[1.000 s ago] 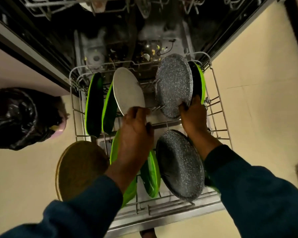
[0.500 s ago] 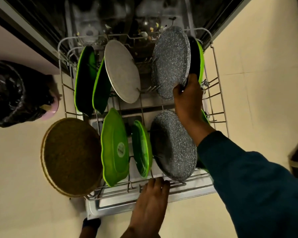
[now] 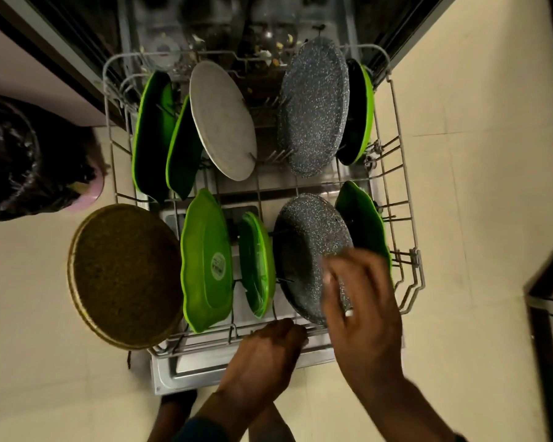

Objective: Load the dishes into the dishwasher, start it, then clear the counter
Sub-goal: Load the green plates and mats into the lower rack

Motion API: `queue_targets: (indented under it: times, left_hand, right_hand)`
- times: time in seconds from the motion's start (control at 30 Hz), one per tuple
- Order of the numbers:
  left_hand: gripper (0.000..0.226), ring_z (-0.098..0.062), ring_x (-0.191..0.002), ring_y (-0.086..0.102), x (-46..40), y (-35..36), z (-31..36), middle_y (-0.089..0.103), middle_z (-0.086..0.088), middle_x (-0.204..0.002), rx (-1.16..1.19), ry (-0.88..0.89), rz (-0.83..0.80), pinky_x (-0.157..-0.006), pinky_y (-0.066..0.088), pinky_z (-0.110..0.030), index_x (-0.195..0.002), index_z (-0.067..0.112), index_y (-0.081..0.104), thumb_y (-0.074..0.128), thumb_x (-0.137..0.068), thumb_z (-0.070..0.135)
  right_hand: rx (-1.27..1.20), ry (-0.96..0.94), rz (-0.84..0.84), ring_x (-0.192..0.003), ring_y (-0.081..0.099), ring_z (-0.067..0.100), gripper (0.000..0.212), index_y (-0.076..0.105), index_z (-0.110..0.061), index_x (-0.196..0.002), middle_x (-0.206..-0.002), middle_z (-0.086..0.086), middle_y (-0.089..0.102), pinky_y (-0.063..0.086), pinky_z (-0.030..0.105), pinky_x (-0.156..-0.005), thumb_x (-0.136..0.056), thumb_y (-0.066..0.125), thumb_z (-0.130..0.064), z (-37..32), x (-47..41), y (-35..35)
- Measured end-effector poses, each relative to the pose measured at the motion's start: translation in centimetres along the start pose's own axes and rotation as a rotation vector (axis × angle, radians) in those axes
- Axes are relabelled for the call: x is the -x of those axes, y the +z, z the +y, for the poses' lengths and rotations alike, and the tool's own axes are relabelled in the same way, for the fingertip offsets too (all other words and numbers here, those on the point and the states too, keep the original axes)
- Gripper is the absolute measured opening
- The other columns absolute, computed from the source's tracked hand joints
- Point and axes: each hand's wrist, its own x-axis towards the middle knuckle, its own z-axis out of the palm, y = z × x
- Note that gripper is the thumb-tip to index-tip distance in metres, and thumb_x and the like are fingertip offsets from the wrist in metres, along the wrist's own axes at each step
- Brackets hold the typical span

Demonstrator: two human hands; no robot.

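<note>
— Where's your left hand [image 3: 268,352]?
— Curled round the rack's [image 3: 409,218] front rail, bottom centre; plates stand racked
— Right hand [image 3: 364,301]?
— Blurred, fingers spread loose over the speckled plate [image 3: 307,250], holding nothing

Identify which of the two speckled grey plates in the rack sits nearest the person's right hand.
The front speckled grey plate, in the rack's near row: the right hand overlaps its lower edge. The other speckled grey plate stands in the back row, well away from the hand.
</note>
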Motion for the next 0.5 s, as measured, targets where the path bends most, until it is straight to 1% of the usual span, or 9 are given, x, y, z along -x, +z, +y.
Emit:
queue_targets:
  times: [0.03,0.07,0.13,0.17,0.23,0.3,0.37,0.43,0.5]
  left_hand:
    - [0.021,-0.015,-0.083,0.058,0.2,0.0,0.3,0.057,0.005,-0.097,0.007,0.012,0.042,-0.063,0.049,-0.028,-0.107,0.025,0.055,0.047,-0.088,0.023]
    - [0.029,-0.015,-0.089,0.056,0.5,0.1,0.7,0.057,0.004,-0.106,0.011,0.008,0.081,-0.069,0.05,-0.028,-0.116,0.021,0.054,0.048,-0.088,0.023]
    - [0.041,-0.016,-0.104,0.051,1.1,-0.2,1.1,0.053,0.0,-0.123,0.0,-0.038,0.162,-0.085,0.047,-0.028,-0.129,0.017,0.048,0.046,-0.09,0.024]
    - [0.041,-0.017,-0.107,0.05,1.4,-0.4,1.1,0.052,-0.001,-0.125,-0.01,-0.067,0.193,-0.089,0.045,-0.028,-0.13,0.016,0.047,0.044,-0.09,0.026]
    - [0.038,-0.017,-0.106,0.05,2.2,-0.4,0.5,0.053,-0.001,-0.123,-0.053,-0.09,0.21,-0.088,0.042,-0.027,-0.126,0.017,0.05,0.042,-0.09,0.028]
    - [0.033,-0.018,-0.103,0.052,3.2,-0.2,-0.7,0.055,-0.001,-0.119,-0.087,-0.068,0.181,-0.086,0.042,-0.028,-0.12,0.019,0.055,0.044,-0.089,0.026]
    - [0.034,-0.019,-0.102,0.055,4.2,0.1,-2.1,0.057,-0.001,-0.115,-0.085,-0.058,0.131,-0.083,0.047,-0.029,-0.117,0.019,0.058,0.055,-0.083,0.023]
    - [0.054,-0.019,-0.101,0.056,5.1,0.0,-3.1,0.057,0.0,-0.116,-0.083,-0.106,0.073,-0.081,0.05,-0.028,-0.117,0.02,0.06,0.074,-0.065,0.02]
    - [0.066,-0.018,-0.102,0.054,5.7,-0.3,-3.7,0.057,0.001,-0.116,-0.083,-0.159,0.045,-0.081,0.048,-0.026,-0.118,0.021,0.06,0.08,-0.055,0.018]
  right_hand:
    - [0.012,0.001,-0.059,-0.102,0.054,0.014,0.029,0.069,-0.005,-0.107,-0.111,0.012,0.056,0.034,0.004,-0.094,-0.098,0.047,-0.021,0.5,2.3,-0.2]
    - [0.037,-0.004,-0.102,-0.102,0.055,0.014,0.031,0.07,-0.007,-0.107,-0.111,0.009,0.057,0.035,0.005,-0.094,-0.098,0.046,-0.025,1.2,4.3,-0.2]
    - [0.093,-0.022,-0.135,-0.103,0.056,0.016,0.026,0.072,-0.011,-0.105,-0.113,0.003,0.057,0.04,0.013,-0.093,-0.094,0.051,-0.022,2.6,7.5,-0.1]
    - [0.111,-0.026,-0.147,-0.103,0.056,0.017,0.025,0.073,-0.012,-0.105,-0.114,0.002,0.058,0.041,0.017,-0.093,-0.091,0.054,-0.02,3.2,8.6,0.1]
    - [0.131,-0.04,-0.19,-0.104,0.058,0.017,0.025,0.072,-0.016,-0.108,-0.115,0.0,0.06,0.042,0.02,-0.093,-0.089,0.055,-0.019,4.2,10.1,0.8]
    - [0.166,-0.067,-0.261,-0.105,0.057,0.017,0.027,0.07,-0.02,-0.111,-0.117,-0.003,0.059,0.041,0.02,-0.092,-0.09,0.053,-0.021,4.7,10.7,1.8]
    - [0.236,-0.092,-0.319,-0.105,0.054,0.016,0.026,0.069,-0.022,-0.11,-0.116,-0.005,0.057,0.04,0.019,-0.089,-0.09,0.052,-0.022,5.0,10.6,2.7]
    - [0.309,-0.103,-0.336,-0.101,0.052,0.016,0.026,0.07,-0.022,-0.105,-0.111,-0.004,0.058,0.039,0.019,-0.084,-0.088,0.051,-0.022,4.9,10.2,3.3]
    - [0.338,-0.087,-0.332,-0.097,0.053,0.017,0.027,0.07,-0.02,-0.103,-0.106,-0.002,0.062,0.039,0.02,-0.082,-0.087,0.049,-0.021,4.8,9.8,3.6]
